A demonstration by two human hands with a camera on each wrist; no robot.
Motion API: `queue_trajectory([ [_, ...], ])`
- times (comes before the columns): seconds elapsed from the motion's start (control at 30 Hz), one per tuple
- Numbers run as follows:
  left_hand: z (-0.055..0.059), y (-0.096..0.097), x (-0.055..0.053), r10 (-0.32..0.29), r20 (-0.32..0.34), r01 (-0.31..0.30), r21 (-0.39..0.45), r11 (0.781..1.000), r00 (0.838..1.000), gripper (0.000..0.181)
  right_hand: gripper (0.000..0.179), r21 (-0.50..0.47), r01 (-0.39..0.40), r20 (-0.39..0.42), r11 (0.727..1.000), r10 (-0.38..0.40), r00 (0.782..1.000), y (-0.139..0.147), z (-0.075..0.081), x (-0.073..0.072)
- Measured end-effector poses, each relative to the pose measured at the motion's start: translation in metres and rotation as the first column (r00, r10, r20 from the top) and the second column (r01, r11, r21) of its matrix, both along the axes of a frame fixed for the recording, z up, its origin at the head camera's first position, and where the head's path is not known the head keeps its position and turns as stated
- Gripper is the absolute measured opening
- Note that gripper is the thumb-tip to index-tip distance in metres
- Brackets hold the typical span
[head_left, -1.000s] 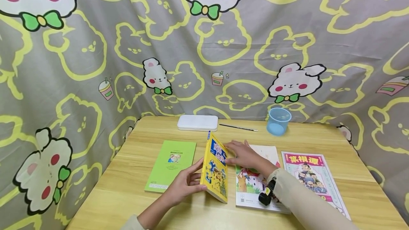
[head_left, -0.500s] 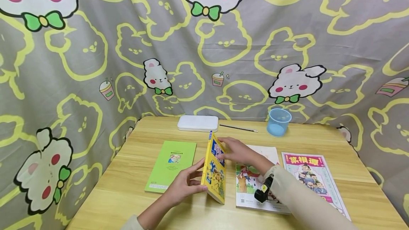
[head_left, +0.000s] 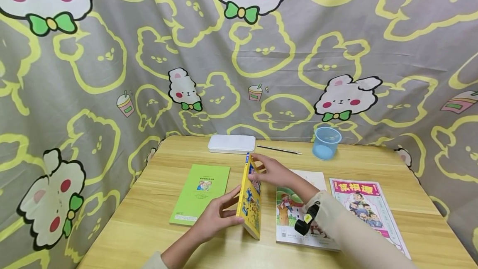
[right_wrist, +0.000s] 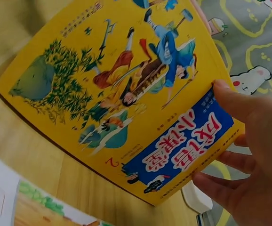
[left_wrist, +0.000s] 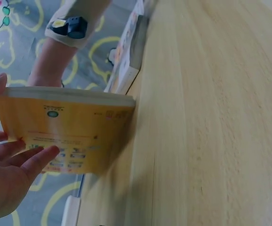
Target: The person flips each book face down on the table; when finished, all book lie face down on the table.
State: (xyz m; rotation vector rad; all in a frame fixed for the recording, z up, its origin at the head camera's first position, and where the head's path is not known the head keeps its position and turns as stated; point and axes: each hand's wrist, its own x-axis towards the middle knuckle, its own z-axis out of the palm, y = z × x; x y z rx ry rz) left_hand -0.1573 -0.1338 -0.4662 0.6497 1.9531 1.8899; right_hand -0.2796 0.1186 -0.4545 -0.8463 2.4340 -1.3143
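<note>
Yellow book (head_left: 252,209) is held on edge between both hands, long axis aimed toward the far edge of the table (head_left: 127,227); near half is gripped by left hand (head_left: 216,216), far end by right hand (head_left: 275,173).

Yellow book (head_left: 251,206) (blue title panel (right_wrist: 188,146)), lime-green book (head_left: 203,192), translucent blue cup (head_left: 325,146), yellow-patterned grey curtain (head_left: 216,61)

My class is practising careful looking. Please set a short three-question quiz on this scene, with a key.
1. Which do the left hand and right hand both hold?
A: pink book
B: yellow book
C: curtain
2. True or false: the green book lies flat on the table.
3. Fill in: the pencil lies between the case and the ____.

Key: 1 B; 2 true; 3 cup.
</note>
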Motion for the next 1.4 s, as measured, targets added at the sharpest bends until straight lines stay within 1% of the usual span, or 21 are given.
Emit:
queue_trajectory([
  [0.13, 0.002, 0.001, 0.001, 0.001, -0.033, -0.001, -0.009, 1.0, 0.999, 0.084, 0.087, -0.057, -0.019, 0.046, 0.998, 0.021, 0.999, -0.001, 0.005, 0.003],
  [0.3, 0.004, 0.003, 0.003, 0.03, -0.091, -0.035, -0.053, 0.998, 0.995, 0.082, 0.087, -0.106, -0.01, 0.11, 0.994, 0.021, 0.994, -0.003, 0.005, 0.004],
  [0.53, 0.006, 0.004, 0.007, 0.063, -0.183, -0.088, -0.132, 0.987, 0.981, 0.08, 0.088, -0.155, 0.014, 0.184, 0.988, 0.015, 0.983, -0.004, 0.005, 0.007],
  [0.67, 0.007, 0.006, 0.008, 0.076, -0.221, -0.114, -0.164, 0.98, 0.972, 0.082, 0.088, -0.183, 0.027, 0.205, 0.983, 0.012, 0.979, -0.004, 0.003, 0.007],
  [0.97, 0.003, 0.013, 0.012, 0.097, -0.262, -0.146, -0.175, 0.974, 0.96, 0.082, 0.087, -0.253, 0.056, 0.257, 0.966, 0.011, 0.966, -0.003, -0.007, 0.008],
  [1.1, -0.001, 0.016, 0.013, 0.107, -0.256, -0.157, -0.182, 0.971, 0.961, 0.082, 0.085, -0.265, 0.064, 0.273, 0.962, 0.011, 0.962, -0.001, -0.008, 0.01],
  [1.27, -0.006, 0.019, 0.012, 0.096, -0.262, -0.15, -0.195, 0.969, 0.96, 0.085, 0.085, -0.288, 0.072, 0.281, 0.955, 0.013, 0.96, 0.002, -0.007, 0.012],
  [1.4, -0.013, 0.019, 0.009, 0.072, -0.256, -0.131, -0.219, 0.967, 0.964, 0.092, 0.084, -0.295, 0.078, 0.288, 0.952, 0.01, 0.958, 0.004, -0.009, 0.012],
])
